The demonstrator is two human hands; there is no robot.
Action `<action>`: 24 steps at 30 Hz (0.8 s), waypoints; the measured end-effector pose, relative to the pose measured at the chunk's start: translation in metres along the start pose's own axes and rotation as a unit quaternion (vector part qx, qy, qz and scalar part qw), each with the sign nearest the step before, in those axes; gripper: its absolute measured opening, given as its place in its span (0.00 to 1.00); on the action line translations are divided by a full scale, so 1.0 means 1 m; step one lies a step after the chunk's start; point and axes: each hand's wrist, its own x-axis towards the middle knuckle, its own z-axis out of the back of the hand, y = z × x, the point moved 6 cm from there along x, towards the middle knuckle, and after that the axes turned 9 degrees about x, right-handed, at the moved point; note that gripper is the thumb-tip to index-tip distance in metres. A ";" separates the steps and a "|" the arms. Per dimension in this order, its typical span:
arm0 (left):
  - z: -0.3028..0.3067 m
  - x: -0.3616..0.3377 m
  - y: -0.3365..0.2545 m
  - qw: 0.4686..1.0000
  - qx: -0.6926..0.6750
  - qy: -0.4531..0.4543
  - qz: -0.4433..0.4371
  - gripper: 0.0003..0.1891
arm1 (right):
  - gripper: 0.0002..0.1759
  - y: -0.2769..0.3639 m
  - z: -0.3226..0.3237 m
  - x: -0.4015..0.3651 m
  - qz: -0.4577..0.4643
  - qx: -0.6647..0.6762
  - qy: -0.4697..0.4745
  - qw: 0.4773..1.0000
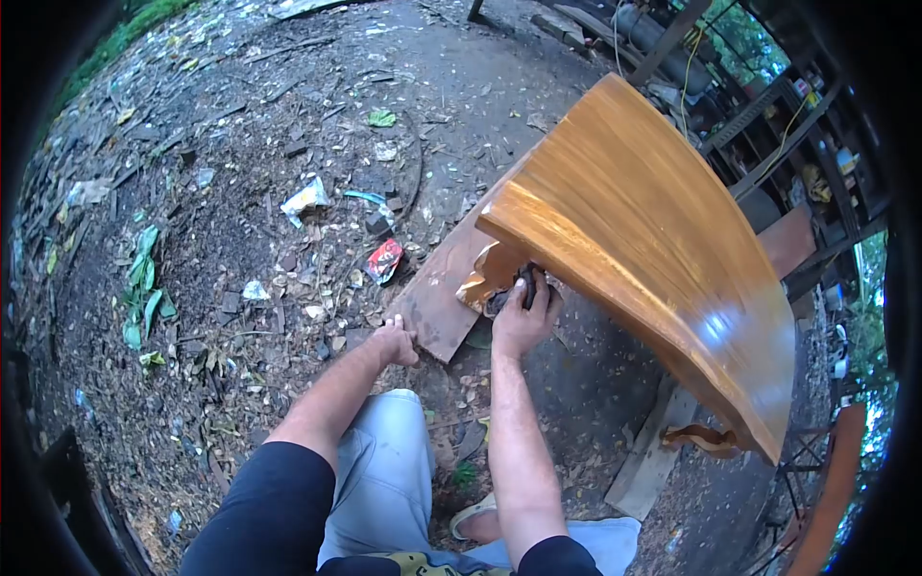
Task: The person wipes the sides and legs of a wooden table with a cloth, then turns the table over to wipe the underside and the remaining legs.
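My right hand (526,312) is closed on a dark cloth (529,277), a bunched, blackish wad. It is beside a carved, varnished leg (490,274) under the glossy wooden slab tabletop (634,211). The slab stands tilted, its surface shiny and golden brown with streaked grain. My left hand (394,342) grips the near end of a reddish-brown plank (447,312), which runs back beneath the slab. The tabletop hides the plank's far part.
Another carved leg (706,440) shows under the slab's near right end, by a pale board (648,461). Litter on the dirt includes a red wrapper (385,261) and a white packet (305,201). Cluttered shelves (816,144) stand at the right.
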 end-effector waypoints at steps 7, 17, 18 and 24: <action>0.004 -0.008 0.000 1.000 -0.025 0.000 0.015 0.44 | 0.18 0.003 0.000 0.007 0.035 -0.017 0.020 0.999; 0.008 -0.012 -0.004 0.999 -0.026 0.000 0.022 0.45 | 0.19 0.009 0.002 0.009 0.046 -0.002 0.024 0.999; 0.007 -0.014 -0.004 0.999 -0.027 0.001 0.024 0.45 | 0.19 0.012 0.001 0.010 0.046 -0.014 0.029 0.998; 0.009 -0.017 -0.002 0.999 -0.035 0.002 0.026 0.49 | 0.18 -0.004 -0.013 -0.014 -0.035 -0.030 0.108 0.993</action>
